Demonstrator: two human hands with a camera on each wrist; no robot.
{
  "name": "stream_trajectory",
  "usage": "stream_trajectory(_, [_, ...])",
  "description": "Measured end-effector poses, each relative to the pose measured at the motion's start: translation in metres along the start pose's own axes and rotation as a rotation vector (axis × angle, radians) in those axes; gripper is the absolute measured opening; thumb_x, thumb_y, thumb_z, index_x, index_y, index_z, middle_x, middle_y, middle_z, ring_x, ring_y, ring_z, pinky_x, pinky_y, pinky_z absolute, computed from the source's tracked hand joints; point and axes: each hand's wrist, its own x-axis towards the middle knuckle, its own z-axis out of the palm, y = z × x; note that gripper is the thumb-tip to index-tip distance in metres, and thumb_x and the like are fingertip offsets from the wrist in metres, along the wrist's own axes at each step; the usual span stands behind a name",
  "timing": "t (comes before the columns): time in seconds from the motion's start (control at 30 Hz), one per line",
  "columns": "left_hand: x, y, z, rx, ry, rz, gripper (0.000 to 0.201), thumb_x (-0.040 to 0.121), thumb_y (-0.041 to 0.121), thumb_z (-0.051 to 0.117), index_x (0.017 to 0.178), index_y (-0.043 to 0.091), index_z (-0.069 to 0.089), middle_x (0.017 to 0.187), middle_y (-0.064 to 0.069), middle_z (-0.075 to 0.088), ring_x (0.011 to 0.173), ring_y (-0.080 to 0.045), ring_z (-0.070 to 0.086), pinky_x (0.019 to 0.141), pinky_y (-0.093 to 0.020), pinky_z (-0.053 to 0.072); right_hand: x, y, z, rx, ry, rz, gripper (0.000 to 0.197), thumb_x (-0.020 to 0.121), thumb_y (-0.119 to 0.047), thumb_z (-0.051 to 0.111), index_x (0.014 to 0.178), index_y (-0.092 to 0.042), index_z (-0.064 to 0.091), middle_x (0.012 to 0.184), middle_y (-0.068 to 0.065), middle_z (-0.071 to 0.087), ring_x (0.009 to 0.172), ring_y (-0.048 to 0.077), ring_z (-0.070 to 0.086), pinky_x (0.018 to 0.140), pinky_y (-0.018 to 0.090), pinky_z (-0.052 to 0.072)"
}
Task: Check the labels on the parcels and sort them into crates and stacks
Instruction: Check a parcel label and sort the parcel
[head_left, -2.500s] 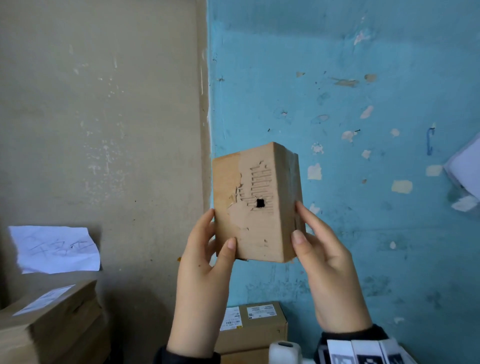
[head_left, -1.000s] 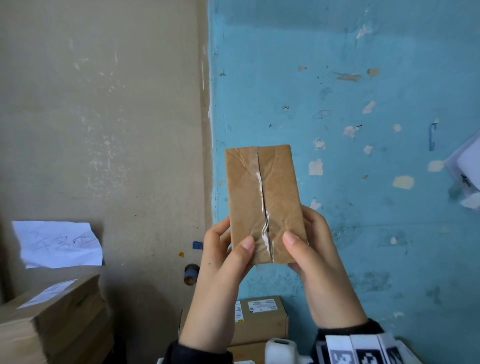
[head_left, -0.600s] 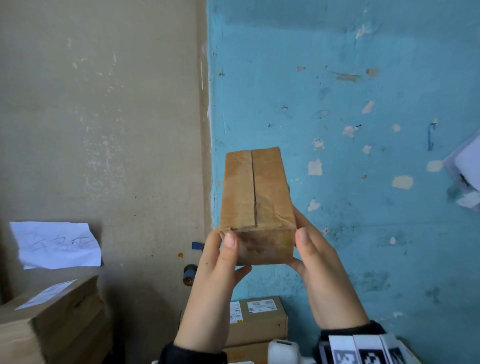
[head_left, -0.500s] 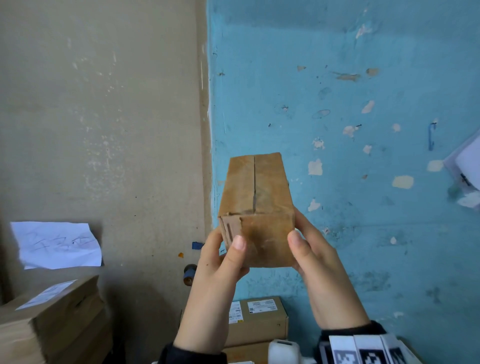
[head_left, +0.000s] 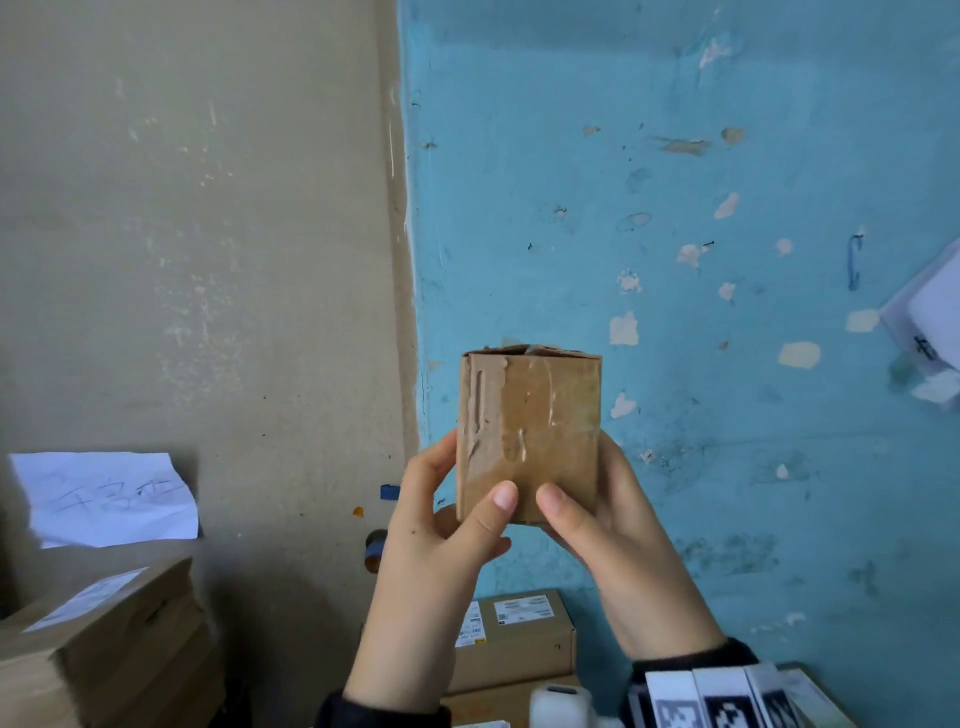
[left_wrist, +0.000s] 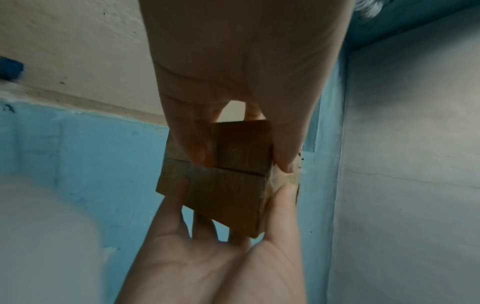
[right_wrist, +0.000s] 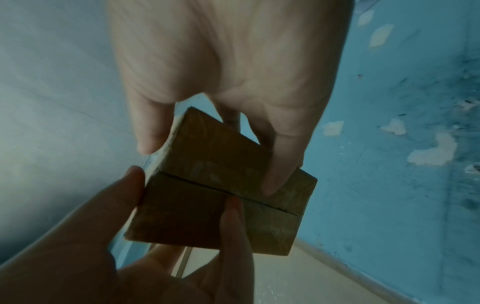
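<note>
I hold a small brown cardboard parcel (head_left: 530, 431) upright in front of the blue wall, at about chest height. My left hand (head_left: 465, 480) grips its lower left side, thumb on the face turned to me and fingers behind. My right hand (head_left: 579, 475) grips the lower right side the same way. That face shows clear tape and a torn strip down its left; I see no label on it. The left wrist view shows the parcel (left_wrist: 233, 185) from below, with its flap seam. In the right wrist view the parcel (right_wrist: 221, 195) sits between both hands.
A stack of flat cardboard boxes (head_left: 104, 639) with a white label stands at the lower left. A handwritten paper sheet (head_left: 109, 499) hangs on the beige wall above it. Labelled brown boxes (head_left: 519, 639) sit below my hands. A white object (head_left: 930, 332) is on the wall at right.
I have turned the parcel over in my hands: first the torn face, then the taped seam, then an end, and now a taped side faces me. My hands stay in about the same place.
</note>
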Motion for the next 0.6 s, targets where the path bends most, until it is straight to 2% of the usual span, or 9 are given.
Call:
stream_trajectory(0.07, [-0.0009, 0.0033, 0.0018, 0.034, -0.036, 0.002, 0.067, 0.068, 0.045, 0.075, 0.129, 0.034, 0.05, 0.113, 0.014, 0.068, 0.095, -0.008, 0.07, 0.068, -0.021, 0.055, -0.0001, -0.0027, 0.0002, 0.068, -0.007, 0.007, 0.059, 0.07, -0.036, 0.072, 0.125, -0.025, 0.054, 0.121, 0.002, 0.068, 0.112, 0.021, 0.066, 0.087, 0.029, 0.055])
stream_trajectory(0.1, [-0.0009, 0.0043, 0.0024, 0.044, -0.04, 0.002, 0.068, 0.07, 0.048, 0.078, 0.13, 0.035, 0.048, 0.114, 0.015, 0.068, 0.095, -0.009, 0.07, 0.069, -0.021, 0.056, 0.0, -0.0033, -0.0002, 0.079, -0.006, 0.004, 0.058, 0.07, -0.035, 0.072, 0.124, -0.025, 0.054, 0.12, 0.003, 0.069, 0.11, 0.021, 0.067, 0.085, 0.027, 0.055])
stream_trajectory(0.17, [-0.0007, 0.0059, 0.0027, 0.047, -0.032, -0.001, 0.067, 0.072, 0.053, 0.079, 0.129, 0.036, 0.048, 0.113, 0.014, 0.068, 0.093, -0.009, 0.07, 0.068, -0.02, 0.055, 0.0013, -0.0037, 0.0, 0.044, -0.001, -0.005, 0.059, 0.071, -0.037, 0.071, 0.126, -0.025, 0.053, 0.122, 0.002, 0.068, 0.112, 0.021, 0.066, 0.088, 0.029, 0.055])
stream_trajectory(0.27, [0.0009, 0.0047, 0.0008, 0.063, -0.027, -0.002, 0.064, 0.064, 0.05, 0.069, 0.123, 0.033, 0.052, 0.113, 0.009, 0.067, 0.082, -0.011, 0.07, 0.067, -0.02, 0.055, 0.0026, -0.0042, 0.0007, -0.023, 0.003, -0.017, 0.061, 0.072, -0.041, 0.07, 0.129, -0.029, 0.052, 0.124, -0.002, 0.067, 0.116, 0.018, 0.063, 0.096, 0.036, 0.051])
stream_trajectory(0.3, [0.0013, 0.0045, 0.0007, 0.063, -0.024, 0.001, 0.062, 0.064, 0.049, 0.069, 0.121, 0.032, 0.053, 0.113, 0.007, 0.067, 0.077, -0.011, 0.07, 0.067, -0.021, 0.055, 0.0029, -0.0042, 0.001, -0.021, 0.009, -0.017, 0.06, 0.072, -0.041, 0.07, 0.128, -0.029, 0.053, 0.123, -0.002, 0.068, 0.115, 0.017, 0.064, 0.094, 0.035, 0.052])
stream_trajectory(0.37, [0.0018, 0.0042, 0.0019, 0.059, -0.016, 0.007, 0.061, 0.063, 0.048, 0.07, 0.12, 0.031, 0.054, 0.115, 0.007, 0.066, 0.074, -0.008, 0.069, 0.065, -0.021, 0.055, 0.0029, -0.0043, 0.0012, 0.002, 0.022, -0.008, 0.051, 0.075, -0.034, 0.07, 0.123, -0.029, 0.056, 0.117, -0.004, 0.07, 0.108, 0.015, 0.068, 0.083, 0.026, 0.056])
stream_trajectory(0.43, [0.0028, 0.0041, 0.0038, 0.076, -0.01, 0.012, 0.061, 0.063, 0.047, 0.069, 0.12, 0.03, 0.053, 0.114, 0.008, 0.066, 0.074, -0.005, 0.068, 0.061, -0.02, 0.054, 0.0023, -0.0043, 0.002, 0.016, 0.026, 0.015, 0.04, 0.078, -0.028, 0.064, 0.118, -0.03, 0.059, 0.111, -0.005, 0.072, 0.101, 0.014, 0.07, 0.075, 0.02, 0.055])
stream_trajectory(0.6, [0.0053, 0.0033, 0.002, 0.121, 0.007, 0.025, 0.058, 0.064, 0.048, 0.067, 0.118, 0.033, 0.054, 0.112, 0.009, 0.067, 0.068, -0.005, 0.065, 0.057, -0.02, 0.051, 0.002, -0.0029, 0.0041, -0.023, 0.051, 0.041, 0.043, 0.077, -0.034, 0.06, 0.12, -0.034, 0.058, 0.111, -0.01, 0.072, 0.1, 0.012, 0.07, 0.073, 0.022, 0.056])
